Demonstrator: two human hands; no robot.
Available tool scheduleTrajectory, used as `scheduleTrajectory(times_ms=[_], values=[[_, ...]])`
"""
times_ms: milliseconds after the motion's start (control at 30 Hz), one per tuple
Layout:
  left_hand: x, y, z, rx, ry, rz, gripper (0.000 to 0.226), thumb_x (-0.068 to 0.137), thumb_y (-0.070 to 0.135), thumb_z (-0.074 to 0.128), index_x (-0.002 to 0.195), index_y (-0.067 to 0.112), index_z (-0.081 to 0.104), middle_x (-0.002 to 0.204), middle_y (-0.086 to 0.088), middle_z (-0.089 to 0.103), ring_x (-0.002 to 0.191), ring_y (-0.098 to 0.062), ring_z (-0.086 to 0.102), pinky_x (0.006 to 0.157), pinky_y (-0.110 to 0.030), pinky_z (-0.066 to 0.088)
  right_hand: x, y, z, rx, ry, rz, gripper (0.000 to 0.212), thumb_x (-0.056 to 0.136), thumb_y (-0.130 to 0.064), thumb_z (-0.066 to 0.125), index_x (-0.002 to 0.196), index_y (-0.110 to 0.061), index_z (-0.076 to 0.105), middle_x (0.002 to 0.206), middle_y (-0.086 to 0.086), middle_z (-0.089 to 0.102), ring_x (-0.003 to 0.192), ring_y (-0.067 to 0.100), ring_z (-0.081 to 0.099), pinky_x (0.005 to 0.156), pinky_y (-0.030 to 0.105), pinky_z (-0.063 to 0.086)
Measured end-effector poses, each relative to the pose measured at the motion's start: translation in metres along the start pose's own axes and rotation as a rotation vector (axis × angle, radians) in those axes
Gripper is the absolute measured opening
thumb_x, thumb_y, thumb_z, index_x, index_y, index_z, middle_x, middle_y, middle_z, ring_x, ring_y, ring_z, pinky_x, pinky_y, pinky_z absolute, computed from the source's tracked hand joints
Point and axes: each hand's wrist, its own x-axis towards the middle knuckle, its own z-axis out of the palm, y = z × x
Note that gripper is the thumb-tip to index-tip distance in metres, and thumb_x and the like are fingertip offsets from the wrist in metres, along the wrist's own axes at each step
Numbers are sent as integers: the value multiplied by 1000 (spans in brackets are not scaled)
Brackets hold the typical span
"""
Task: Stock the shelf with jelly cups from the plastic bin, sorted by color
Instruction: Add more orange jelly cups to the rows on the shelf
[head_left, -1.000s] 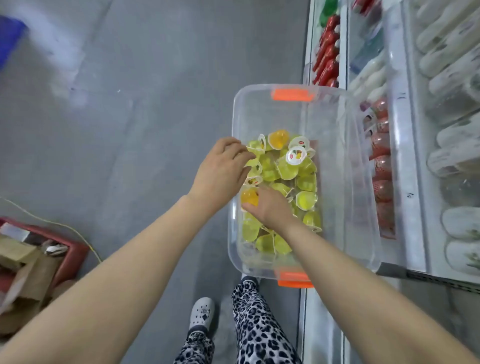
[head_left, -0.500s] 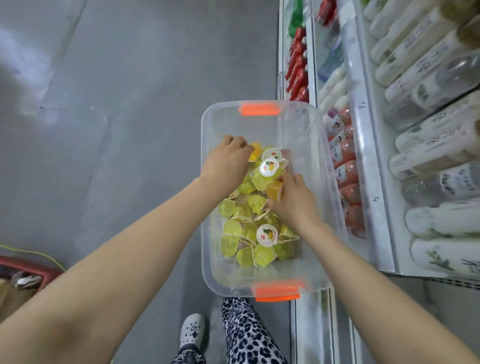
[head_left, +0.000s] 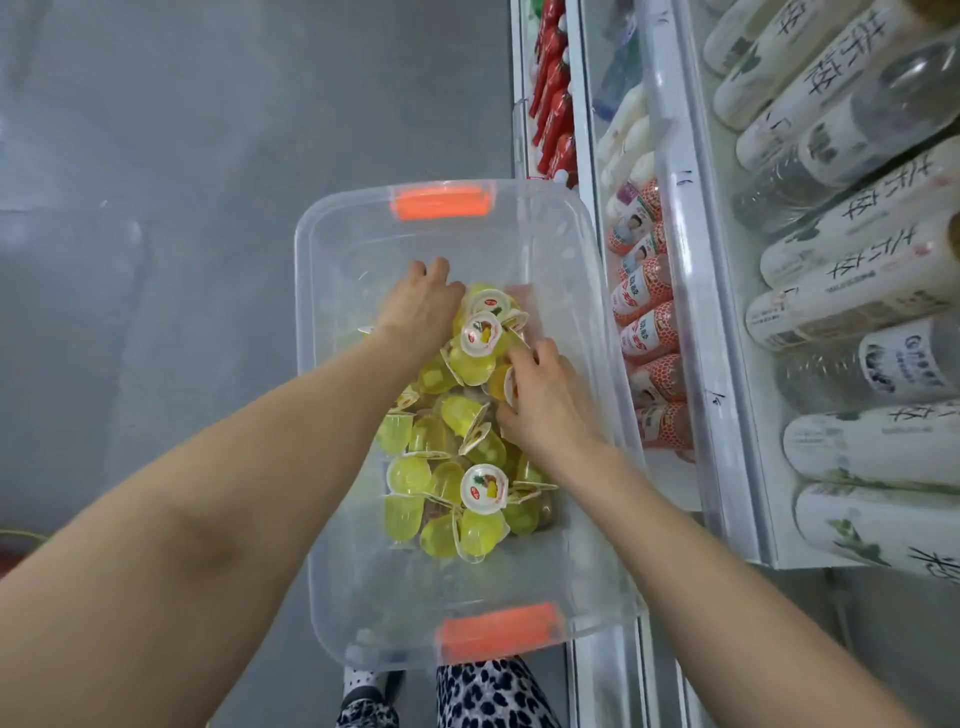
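I log right hand (head_left: 545, 400) curled round one small orange jelly cup (head_left: 497, 380) near the clear plastic bin's (head_left: 306, 322) right wall, left hand (head_left: 420, 307) curled, contents untellable; the slick cup may slip back among the yellow-green jelly cups (head_left: 410, 475).

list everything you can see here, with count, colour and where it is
plastic bin: one, clear, on the floor beside the shelf
bin handles: two, orange, one at each end
yellow-green jelly cups: many, piled in the bin
orange jelly cup: one seen, under the right hand
shelf: one, white, at right
red bottles: several, far end of the lowest shelf
pink-labelled bottles: several, next to the bin
white bottles: many, upper shelf
floor: grey
leopard-print trouser leg: one, below the bin
left hand: in the pile, fingers hidden
right hand: fingers round the orange cup
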Motion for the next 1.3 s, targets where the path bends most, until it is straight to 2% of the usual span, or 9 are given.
scheduleTrajectory(times_ms=[167,300,467,567,733,900,1033,1167,1300], values=[[-13,-3,4,-44,-70,30,50,84,-7,53,129,12,41,125,-11,45,108,-35,51,86,-43,51,-2,-4,-2,14,-11,-2,58,82,-31,71,131,-16,44,132,9,43,109,29,52,85,37,46],[-11,-4,12,-46,-103,67,56,86,-7,52,135,13,35,132,-7,47,116,-33,47,93,-41,47,-6,-2,-2,34,-12,5,56,83,-34,70,130,-16,46,129,9,46,110,29,52,88,36,45],[-13,-9,13,31,-108,35,49,88,-2,55,132,18,49,131,-9,37,110,-33,45,88,-39,49,-10,-2,-1,7,-7,1,50,83,-31,70,125,-13,48,123,11,47,108,30,52,87,35,43],[-22,-7,0,50,-66,52,44,90,8,60,131,13,48,135,-11,38,112,-34,46,91,-40,48,-18,-7,-3,26,29,3,51,81,-28,72,123,-12,48,122,11,49,105,31,53,84,35,42],[-59,2,-37,24,-26,57,55,82,46,70,123,16,51,116,-10,55,113,-32,44,84,-39,45,-43,-23,-11,68,117,20,58,79,-29,74,125,-10,45,118,13,55,100,33,57,81,38,43],[-118,2,-60,-296,88,59,60,70,37,82,114,14,49,115,-12,45,91,-35,57,78,-41,49,-87,-36,-29,124,233,82,52,78,-29,72,119,-12,45,108,9,56,96,27,56,72,33,38],[-170,1,-72,-505,127,92,69,63,34,88,115,12,48,118,-10,40,88,-31,55,81,-43,49,-133,-51,-39,192,368,128,43,78,-36,68,111,-15,50,103,6,59,92,25,57,70,34,40],[-219,1,-79,-572,181,217,63,74,44,78,123,17,49,111,-7,45,96,-29,54,88,-40,46,-182,-71,-45,230,488,179,42,78,-37,70,111,-19,51,104,5,61,92,28,60,74,36,47],[-268,11,-91,-593,206,345,56,88,37,66,138,23,45,114,-11,54,108,-28,50,95,-36,40,-236,-89,-55,230,592,190,38,80,-33,70,112,-19,54,103,-1,59,97,22,56,72,28,34]])
